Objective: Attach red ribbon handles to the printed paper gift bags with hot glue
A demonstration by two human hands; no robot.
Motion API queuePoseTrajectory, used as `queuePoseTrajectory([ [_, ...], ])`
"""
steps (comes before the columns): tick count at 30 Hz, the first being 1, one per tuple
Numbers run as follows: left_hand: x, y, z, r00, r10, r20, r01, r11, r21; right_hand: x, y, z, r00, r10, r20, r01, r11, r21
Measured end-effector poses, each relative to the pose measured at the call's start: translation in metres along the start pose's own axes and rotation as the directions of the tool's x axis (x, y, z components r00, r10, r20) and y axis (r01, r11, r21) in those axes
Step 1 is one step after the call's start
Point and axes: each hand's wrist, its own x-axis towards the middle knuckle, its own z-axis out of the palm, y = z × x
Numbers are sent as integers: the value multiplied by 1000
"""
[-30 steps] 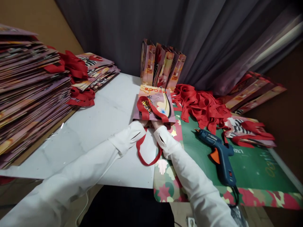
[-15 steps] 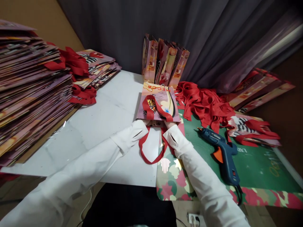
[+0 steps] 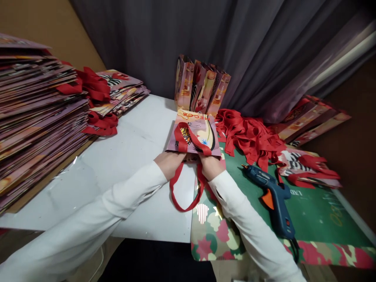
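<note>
A printed paper gift bag (image 3: 196, 131) lies on the table with its mouth toward me. One red ribbon handle (image 3: 182, 133) rests over its upper face, and the other red handle (image 3: 185, 209) loops down toward me over the table. My left hand (image 3: 170, 161) reaches into the mouth at the left side, and my right hand (image 3: 212, 166) enters at the right side. Both sets of fingers are hidden inside the bag, so their grip does not show.
Flat bags (image 3: 38, 129) form a tall stack at left. Several upright bags (image 3: 202, 84) stand behind. Red ribbons (image 3: 249, 135) are heaped at right, near a blue glue gun (image 3: 276, 196) on a green mat (image 3: 317, 211). More bags (image 3: 314, 117) stand far right.
My hands have gone from mostly covered by the bag to showing more at the wrists, with the sleeves drawn back. The view has tilted up slightly.
</note>
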Motion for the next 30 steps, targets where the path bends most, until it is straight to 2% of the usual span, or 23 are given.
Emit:
queuePoseTrajectory([
  [3, -4, -3, -6, 997, 70, -41, -68, 996, 60, -10, 0, -18, 996, -6, 84, 15, 994, -108],
  [6, -3, -5, -15, 988, 76, -134, -52, 983, 176, -16, -4, -27, 995, -40, 91, 58, 978, -200],
  [10, 0, -5, -30, 942, 110, -317, -11, 955, 298, -15, -8, -27, 992, -112, -57, 91, 953, -289],
  [15, -4, 2, -49, 866, 216, -450, -72, 946, 315, -7, -4, -33, 957, -155, -247, 69, 943, -325],
  [23, -8, 22, -49, 758, 365, -541, -161, 908, 387, -10, -14, -44, 881, -248, -403, 159, 957, -242],
  [27, -8, 26, -48, 760, 393, -518, -216, 904, 369, -11, -21, -44, 854, -291, -432, 181, 944, -278],
  [30, -10, 27, -51, 754, 397, -523, -212, 901, 378, -11, -24, -46, 833, -300, -464, 173, 939, -297],
])
